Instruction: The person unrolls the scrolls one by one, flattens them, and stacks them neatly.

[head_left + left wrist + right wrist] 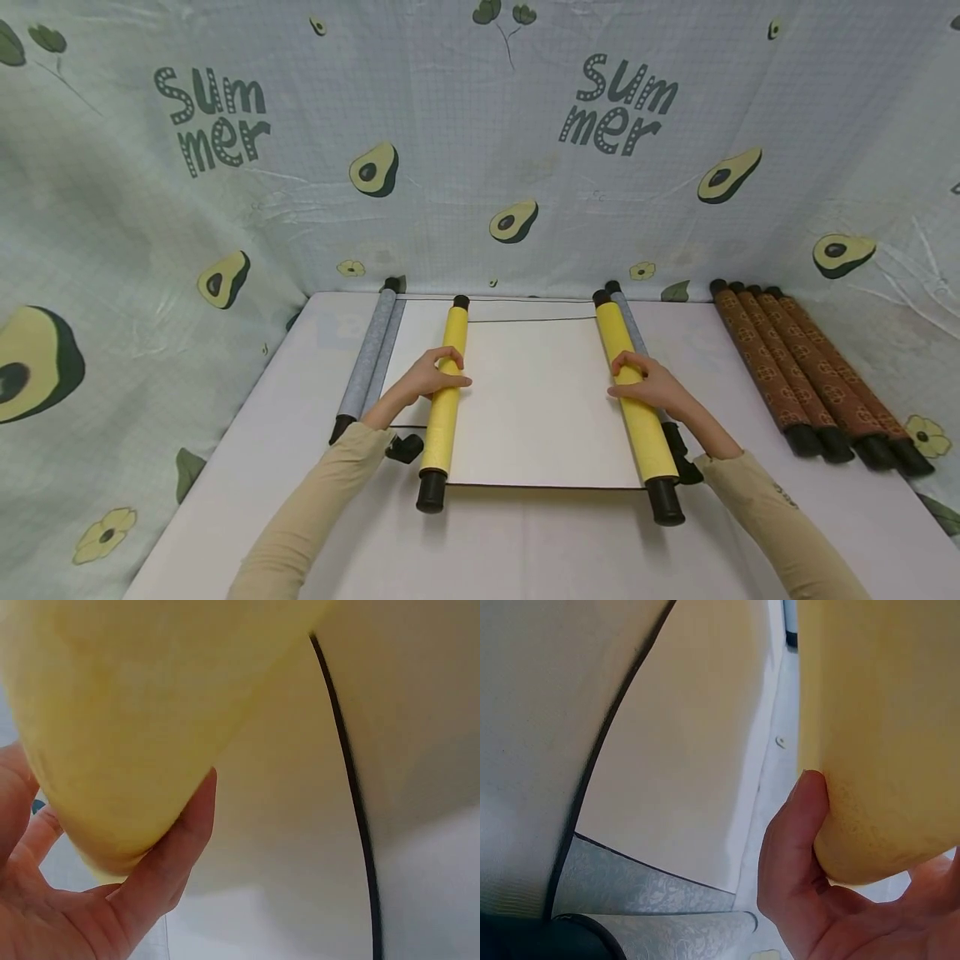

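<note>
A yellow scroll is stretched partly unrolled between both hands, its white sheet [540,400] facing up. Around its left yellow roll [441,442] curl the fingers and thumb of my left hand [431,377]. My right hand [654,385] grips the right yellow roll [647,437] the same way. Each yellow roll has black end caps. Underneath lies a blue-grey scroll, also spread open, with its left roll [369,358] on the white table [525,550]. Its right roll [675,934] is mostly hidden in the head view. Yellow paper [127,735] fills much of the left wrist view.
Several brown patterned scrolls [802,367] with black ends lie rolled up side by side at the table's right. A pale cloth [450,100] printed with avocados and lettering hangs behind the table and along both sides.
</note>
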{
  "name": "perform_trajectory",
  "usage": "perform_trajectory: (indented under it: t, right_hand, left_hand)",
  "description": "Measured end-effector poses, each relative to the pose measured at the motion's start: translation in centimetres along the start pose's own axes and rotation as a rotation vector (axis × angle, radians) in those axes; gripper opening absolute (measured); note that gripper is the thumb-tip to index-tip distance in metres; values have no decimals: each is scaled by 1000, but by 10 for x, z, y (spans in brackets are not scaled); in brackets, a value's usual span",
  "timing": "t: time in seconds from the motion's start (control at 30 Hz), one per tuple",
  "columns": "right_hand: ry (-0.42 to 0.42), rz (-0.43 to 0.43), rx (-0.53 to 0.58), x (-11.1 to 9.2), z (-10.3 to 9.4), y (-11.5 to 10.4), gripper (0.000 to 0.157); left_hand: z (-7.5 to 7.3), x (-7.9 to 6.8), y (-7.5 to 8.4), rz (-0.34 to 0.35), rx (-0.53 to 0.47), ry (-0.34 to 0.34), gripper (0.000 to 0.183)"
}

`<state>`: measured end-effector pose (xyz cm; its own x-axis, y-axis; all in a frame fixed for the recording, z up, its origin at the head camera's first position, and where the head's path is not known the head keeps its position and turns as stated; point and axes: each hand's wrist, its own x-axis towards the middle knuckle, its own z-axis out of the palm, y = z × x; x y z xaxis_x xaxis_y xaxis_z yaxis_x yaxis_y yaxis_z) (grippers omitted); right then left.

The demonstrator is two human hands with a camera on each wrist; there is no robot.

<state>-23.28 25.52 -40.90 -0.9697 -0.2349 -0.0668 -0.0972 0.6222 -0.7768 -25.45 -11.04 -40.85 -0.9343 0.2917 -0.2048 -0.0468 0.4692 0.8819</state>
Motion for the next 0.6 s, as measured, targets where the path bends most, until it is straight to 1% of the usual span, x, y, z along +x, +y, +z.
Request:
perform_trajectory:
  t: [0.2, 0.43, 0.53, 0.57, 0.6]
  right_hand:
    - [8, -24, -32, 0, -2, 0, 33]
    - [-11, -1, -27, -2, -6, 3, 32]
    - [-14, 9, -24, -2, -6, 4, 32]
    - [-12, 12, -23, -3, -7, 4, 32]
    - [-12, 16, -22, -3, -7, 4, 32]
  left_hand:
    - [-1, 0, -1, 19, 11, 1, 29]
    - [-5, -5, 1, -14, -16, -43, 31]
    - [-6, -6, -1, -19, -12, -42, 32]
    - [-7, -3, -5, -18, -12, -39, 32]
    - [-7, -3, -5, -19, -11, -38, 32]
